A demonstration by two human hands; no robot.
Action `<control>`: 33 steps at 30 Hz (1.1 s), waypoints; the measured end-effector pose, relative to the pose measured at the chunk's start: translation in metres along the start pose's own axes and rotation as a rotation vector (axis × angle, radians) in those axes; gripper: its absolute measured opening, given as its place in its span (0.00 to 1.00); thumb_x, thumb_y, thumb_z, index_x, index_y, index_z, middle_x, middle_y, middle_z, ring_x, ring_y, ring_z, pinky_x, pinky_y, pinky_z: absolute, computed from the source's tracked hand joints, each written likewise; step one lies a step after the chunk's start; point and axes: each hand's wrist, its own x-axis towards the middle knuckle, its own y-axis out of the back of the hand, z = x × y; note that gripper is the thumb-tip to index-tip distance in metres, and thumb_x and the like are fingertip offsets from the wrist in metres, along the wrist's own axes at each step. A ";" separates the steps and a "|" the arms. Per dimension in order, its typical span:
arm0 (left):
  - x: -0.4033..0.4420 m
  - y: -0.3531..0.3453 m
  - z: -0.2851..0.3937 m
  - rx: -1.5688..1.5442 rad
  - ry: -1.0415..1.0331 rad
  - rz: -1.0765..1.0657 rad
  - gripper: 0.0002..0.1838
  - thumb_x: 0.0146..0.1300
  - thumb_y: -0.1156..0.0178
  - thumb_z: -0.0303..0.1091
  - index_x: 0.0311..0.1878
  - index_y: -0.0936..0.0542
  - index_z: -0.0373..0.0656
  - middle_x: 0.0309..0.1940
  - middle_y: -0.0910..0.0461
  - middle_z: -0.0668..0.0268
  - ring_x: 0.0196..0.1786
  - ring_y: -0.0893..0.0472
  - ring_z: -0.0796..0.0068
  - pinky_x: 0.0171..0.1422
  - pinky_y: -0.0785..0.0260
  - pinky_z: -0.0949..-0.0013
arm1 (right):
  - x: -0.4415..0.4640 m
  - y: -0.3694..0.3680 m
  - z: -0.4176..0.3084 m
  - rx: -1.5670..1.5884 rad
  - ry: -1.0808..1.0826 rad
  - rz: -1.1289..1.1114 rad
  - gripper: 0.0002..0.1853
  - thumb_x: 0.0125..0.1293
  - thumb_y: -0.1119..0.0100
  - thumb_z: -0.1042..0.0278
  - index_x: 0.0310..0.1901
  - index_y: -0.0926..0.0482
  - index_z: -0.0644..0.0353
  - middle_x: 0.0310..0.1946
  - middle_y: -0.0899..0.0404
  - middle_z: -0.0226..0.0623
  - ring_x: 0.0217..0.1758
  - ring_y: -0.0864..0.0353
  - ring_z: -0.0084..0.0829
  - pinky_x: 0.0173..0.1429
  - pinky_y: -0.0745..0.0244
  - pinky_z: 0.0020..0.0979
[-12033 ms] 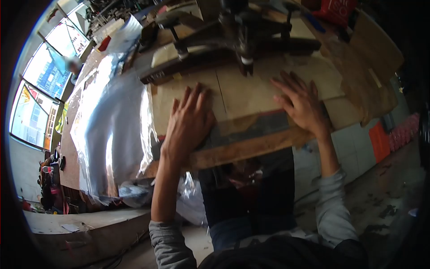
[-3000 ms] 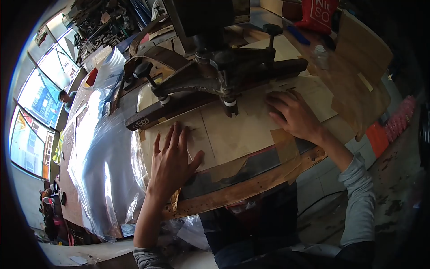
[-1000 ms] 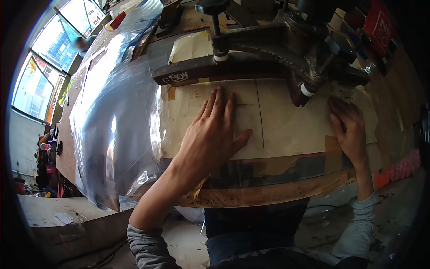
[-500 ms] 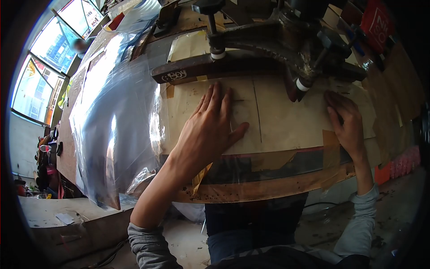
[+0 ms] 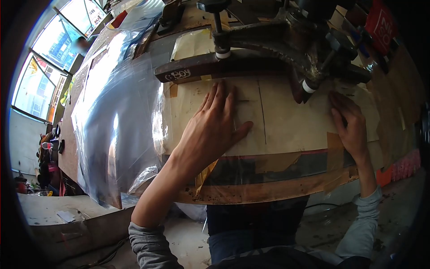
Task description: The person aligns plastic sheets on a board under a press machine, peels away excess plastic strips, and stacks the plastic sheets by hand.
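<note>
My left hand [image 5: 213, 121] lies flat on a cream-coloured board [image 5: 286, 121], fingers together and thumb spread out, its fingertips just short of a dark metal bar [image 5: 224, 67]. A thin dark line runs down the board beside my thumb. Toward the board's right end rests my right hand [image 5: 350, 122], its fingers slightly bent and its thumb apart from them. Nothing shows between its fingers. Clear film seems to cover the board and its front edge. Brown tape [image 5: 335, 150] sticks to the front, near my right wrist.
A heavy black machine frame [image 5: 268, 38] with knobs stands over the bar. Large clear plastic sheets [image 5: 112, 121] lie at the left. A red sign [image 5: 380, 28] is at the upper right. Another person [image 5: 83, 45] is far off by the windows.
The whole view has shifted slightly, with the bench appearing a little further right. Both hands keep nearly the same places on the board.
</note>
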 end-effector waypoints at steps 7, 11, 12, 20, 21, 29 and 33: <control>0.002 0.001 -0.001 -0.012 -0.005 0.009 0.37 0.64 0.41 0.49 0.66 0.37 0.28 0.68 0.42 0.35 0.60 0.27 0.38 0.60 0.27 0.53 | 0.000 -0.002 0.001 -0.004 0.022 0.013 0.14 0.65 0.43 0.72 0.51 0.20 0.65 0.52 0.20 0.45 0.58 0.23 0.44 0.62 0.30 0.39; 0.001 -0.004 -0.004 0.028 -0.034 0.038 0.38 0.65 0.41 0.49 0.67 0.38 0.28 0.68 0.42 0.35 0.62 0.28 0.38 0.61 0.27 0.53 | 0.001 -0.001 0.002 -0.021 0.031 0.010 0.14 0.66 0.44 0.73 0.51 0.20 0.66 0.52 0.20 0.46 0.58 0.23 0.44 0.63 0.31 0.39; 0.001 -0.003 -0.004 0.020 -0.031 0.035 0.38 0.65 0.41 0.49 0.67 0.38 0.28 0.68 0.42 0.35 0.62 0.29 0.38 0.61 0.27 0.53 | 0.001 -0.001 0.001 -0.014 0.029 0.006 0.14 0.66 0.44 0.73 0.51 0.20 0.66 0.52 0.20 0.46 0.58 0.23 0.44 0.63 0.31 0.39; 0.002 -0.003 -0.004 0.019 -0.034 0.038 0.38 0.65 0.42 0.49 0.67 0.39 0.27 0.68 0.43 0.35 0.67 0.33 0.40 0.65 0.31 0.53 | 0.003 -0.001 0.001 -0.017 0.044 0.014 0.14 0.65 0.44 0.74 0.51 0.20 0.67 0.52 0.21 0.46 0.58 0.23 0.44 0.63 0.31 0.40; 0.001 -0.004 -0.004 0.034 -0.036 0.038 0.38 0.65 0.42 0.49 0.67 0.39 0.27 0.68 0.44 0.35 0.67 0.34 0.41 0.65 0.31 0.53 | 0.002 -0.001 0.001 -0.015 0.040 0.012 0.14 0.65 0.44 0.74 0.51 0.20 0.66 0.52 0.21 0.46 0.58 0.23 0.44 0.63 0.31 0.39; 0.001 -0.004 -0.002 0.060 -0.032 0.027 0.38 0.65 0.41 0.49 0.67 0.38 0.28 0.69 0.44 0.36 0.68 0.34 0.42 0.65 0.31 0.52 | 0.003 0.000 0.000 -0.014 0.027 0.012 0.14 0.65 0.44 0.74 0.51 0.20 0.66 0.52 0.20 0.45 0.57 0.23 0.43 0.62 0.30 0.39; 0.003 0.000 0.001 0.027 0.005 -0.001 0.38 0.65 0.41 0.49 0.68 0.38 0.29 0.69 0.43 0.36 0.65 0.31 0.41 0.64 0.30 0.53 | 0.004 0.001 0.000 -0.006 0.024 0.015 0.13 0.65 0.45 0.75 0.50 0.20 0.66 0.52 0.20 0.45 0.57 0.22 0.43 0.62 0.30 0.39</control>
